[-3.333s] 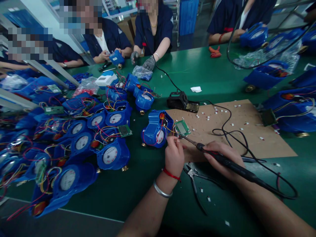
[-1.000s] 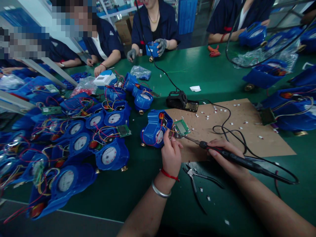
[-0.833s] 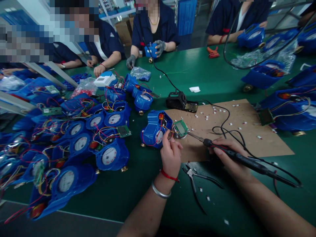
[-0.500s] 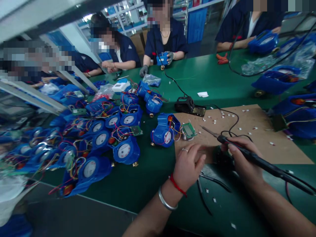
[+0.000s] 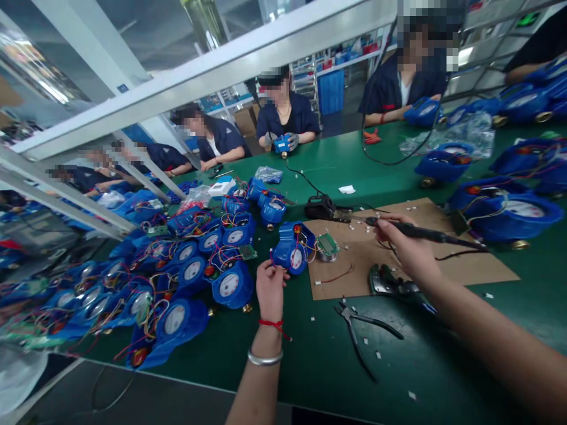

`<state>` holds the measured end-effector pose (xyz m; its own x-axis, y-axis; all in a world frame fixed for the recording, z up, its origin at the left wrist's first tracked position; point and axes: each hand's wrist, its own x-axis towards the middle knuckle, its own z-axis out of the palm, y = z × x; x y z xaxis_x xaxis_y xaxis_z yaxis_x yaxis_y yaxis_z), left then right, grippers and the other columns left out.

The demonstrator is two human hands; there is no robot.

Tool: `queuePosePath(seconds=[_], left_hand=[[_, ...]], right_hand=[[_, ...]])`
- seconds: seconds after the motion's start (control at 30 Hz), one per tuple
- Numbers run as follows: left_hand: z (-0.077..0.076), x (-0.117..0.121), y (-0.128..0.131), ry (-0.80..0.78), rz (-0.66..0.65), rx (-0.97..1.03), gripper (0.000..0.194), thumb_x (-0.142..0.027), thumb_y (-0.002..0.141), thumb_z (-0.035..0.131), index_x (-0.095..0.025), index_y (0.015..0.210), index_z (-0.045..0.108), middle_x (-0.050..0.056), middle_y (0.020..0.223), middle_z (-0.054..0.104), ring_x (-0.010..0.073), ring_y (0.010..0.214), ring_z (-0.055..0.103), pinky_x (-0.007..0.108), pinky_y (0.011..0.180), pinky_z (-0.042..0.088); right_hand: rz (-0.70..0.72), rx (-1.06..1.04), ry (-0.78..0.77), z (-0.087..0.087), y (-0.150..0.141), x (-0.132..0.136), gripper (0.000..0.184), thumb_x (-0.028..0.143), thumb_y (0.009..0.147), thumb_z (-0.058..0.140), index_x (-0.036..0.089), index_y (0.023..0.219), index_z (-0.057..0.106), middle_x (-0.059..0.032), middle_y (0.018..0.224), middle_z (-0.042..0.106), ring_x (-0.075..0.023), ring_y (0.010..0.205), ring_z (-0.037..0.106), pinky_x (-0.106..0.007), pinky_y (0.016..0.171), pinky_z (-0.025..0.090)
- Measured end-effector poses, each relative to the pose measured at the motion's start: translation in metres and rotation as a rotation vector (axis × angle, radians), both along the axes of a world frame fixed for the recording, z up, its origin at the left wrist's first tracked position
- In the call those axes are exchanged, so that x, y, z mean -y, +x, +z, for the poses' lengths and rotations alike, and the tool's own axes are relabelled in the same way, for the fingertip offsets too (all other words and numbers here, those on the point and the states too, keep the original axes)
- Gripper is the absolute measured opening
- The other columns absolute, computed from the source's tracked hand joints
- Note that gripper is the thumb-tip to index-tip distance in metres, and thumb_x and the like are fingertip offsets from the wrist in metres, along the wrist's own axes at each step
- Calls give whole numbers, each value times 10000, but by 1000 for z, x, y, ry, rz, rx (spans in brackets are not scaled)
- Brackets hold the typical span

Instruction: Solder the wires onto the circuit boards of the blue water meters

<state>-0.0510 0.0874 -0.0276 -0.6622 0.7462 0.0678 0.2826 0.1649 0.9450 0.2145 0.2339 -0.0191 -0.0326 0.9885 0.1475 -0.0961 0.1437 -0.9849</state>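
My right hand [image 5: 405,245] grips a black soldering iron [image 5: 423,232]. Its tip points left, close to the sponge tray of the black iron stand [image 5: 328,208]. At the lower left side of a blue water meter [image 5: 287,251], my left hand [image 5: 271,289] has its fingers pinched together. They seem to hold a thin wire whose small pale end [image 5: 271,252] sticks up above the fingertips. Coloured wires run from this meter to a green circuit board with a display [image 5: 328,243], resting on a solder roll [image 5: 326,257].
Blue meters [image 5: 192,271] crowd the left, more [image 5: 505,209] stand right. Cutting pliers [image 5: 354,321] lie in front of a brown cardboard sheet [image 5: 469,260] bearing white connectors and a loose red wire [image 5: 336,276]. A black tool [image 5: 390,282] lies under my right forearm. Co-workers sit opposite.
My left hand has moved left from the cardboard to the meter's side. My right hand has swung the iron up towards the stand, leaving the black tool below. The view has shifted.
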Motion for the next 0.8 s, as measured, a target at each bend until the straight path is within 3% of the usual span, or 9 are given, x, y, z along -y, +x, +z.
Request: queuePosePath(seconds=[0.07, 0.2, 0.37, 0.5, 0.6, 0.7, 0.8], left_hand=[[10, 3, 5, 100, 12, -15, 279, -304, 862, 513, -125, 1074, 487, 71, 855, 671, 152, 729, 657, 236, 599, 488], [34, 13, 17, 218, -35, -87, 280, -340, 894, 500, -153, 1099, 542, 95, 1008, 675, 184, 949, 638, 316, 828, 488], [50, 15, 32, 269, -178, -56, 246, -350, 910, 493, -154, 1022, 592, 58, 895, 679, 173, 898, 634, 318, 867, 462], [54, 9, 40, 269, -316, 19, 251, -358, 906, 504, -144, 987, 611, 29, 770, 640, 161, 799, 621, 305, 822, 469], [54, 4, 45, 256, -385, 51, 263, -361, 910, 496, -139, 995, 610, 10, 698, 591, 150, 743, 604, 294, 785, 476], [51, 1, 50, 263, -405, 71, 329, -340, 925, 474, -153, 1194, 506, -10, 677, 579, 142, 721, 608, 296, 779, 481], [45, -1, 57, 289, -391, 0, 370, -301, 941, 442, -165, 1284, 417, -1, 717, 608, 143, 753, 623, 307, 809, 480]], right_hand=[[-18, -73, -120, 4, -6, -34, 197, 344, 770, 719, 199, 884, 649, -22, 761, 664, -137, 667, 628, -233, 597, 528], [16, -90, -260, 6, -30, -92, 148, 275, 836, 654, 135, 799, 624, -41, 722, 650, -99, 591, 600, -193, 534, 498], [117, -55, -407, 1, -69, -122, 166, 268, 913, 565, 104, 918, 593, -14, 790, 616, -89, 609, 583, -212, 537, 502], [236, -19, -478, -4, -95, -122, 184, 281, 928, 544, 105, 951, 593, -24, 835, 616, -104, 663, 599, -238, 581, 522], [302, 13, -464, -3, -98, -113, 184, 275, 932, 532, 105, 963, 597, -46, 883, 638, -124, 724, 624, -273, 645, 537], [350, 88, -409, 0, -74, -90, 151, 240, 898, 559, 114, 955, 621, -99, 960, 668, -164, 820, 644, -313, 761, 531], [416, 229, -314, -7, -24, -46, 238, 256, 769, 693, 171, 990, 662, -110, 1084, 658, -253, 993, 610, -402, 932, 456]])
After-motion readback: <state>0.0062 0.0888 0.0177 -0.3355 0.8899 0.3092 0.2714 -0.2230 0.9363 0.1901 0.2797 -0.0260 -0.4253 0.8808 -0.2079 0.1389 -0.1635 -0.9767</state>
